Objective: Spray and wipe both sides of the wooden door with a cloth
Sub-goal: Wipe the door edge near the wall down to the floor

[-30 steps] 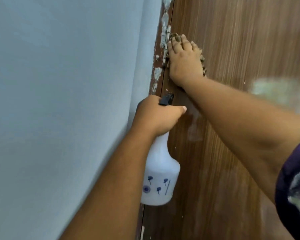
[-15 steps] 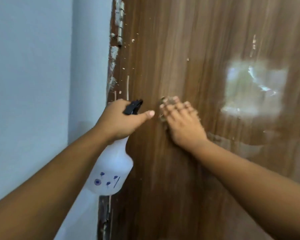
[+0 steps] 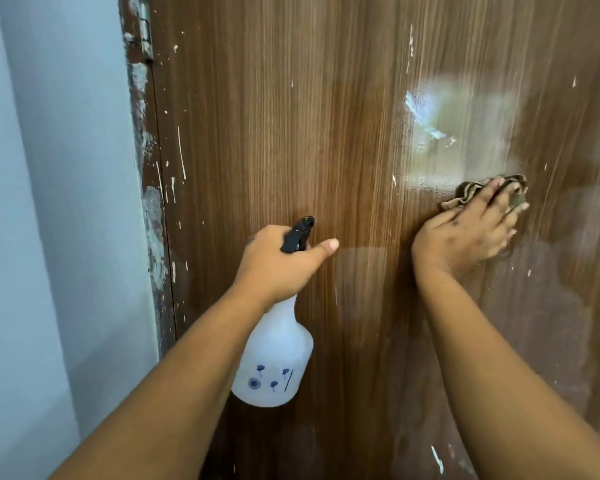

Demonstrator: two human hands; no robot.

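Note:
A brown wooden door [image 3: 326,133] fills most of the view, glossy and flecked with white paint. My left hand [image 3: 278,261] grips the neck of a white spray bottle [image 3: 274,365] with a black nozzle, held close to the door near its middle. My right hand [image 3: 471,230] presses a crumpled brownish cloth [image 3: 465,194] flat against the door to the right. The cloth shows only above and around my fingers; the rest is under my palm.
A pale blue wall [image 3: 49,202] stands on the left. The door's hinge edge [image 3: 153,202] is chipped and smeared with white paint, with a metal hinge [image 3: 146,32] near the top. A bright reflection [image 3: 458,123] lies on the door above my right hand.
My right hand has swept the cloth from the hinge edge down and across to the right part of the door. The view has shifted right, and my left hand keeps hold of the bottle.

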